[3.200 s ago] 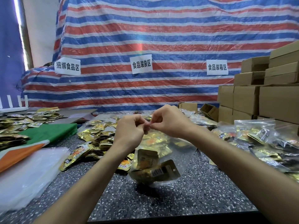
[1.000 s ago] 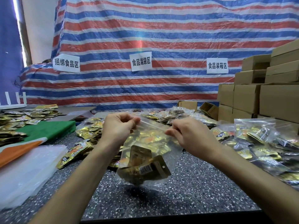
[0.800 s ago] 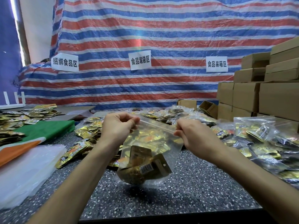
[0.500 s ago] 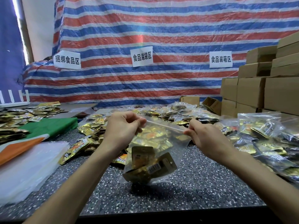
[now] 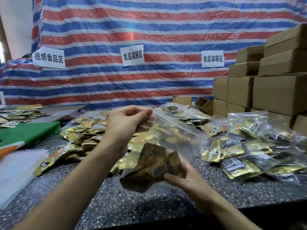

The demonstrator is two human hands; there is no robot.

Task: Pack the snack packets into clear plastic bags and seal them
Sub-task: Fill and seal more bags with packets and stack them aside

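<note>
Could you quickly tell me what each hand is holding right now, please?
Left hand: pinches the top corner of the clear plastic bag.
Right hand: grips the bag's bottom, round the snack packets inside.

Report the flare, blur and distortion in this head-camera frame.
Head view: a faint rainbow flare streaks the tarp; wide-angle distortion tilts the cardboard boxes; the white plastic at the left edge is smeared; the clear bag casts a soft shadow on the table.

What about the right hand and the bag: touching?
Touching. The head view shows the right hand cupping the bag from below, thumb against the plastic.
</note>
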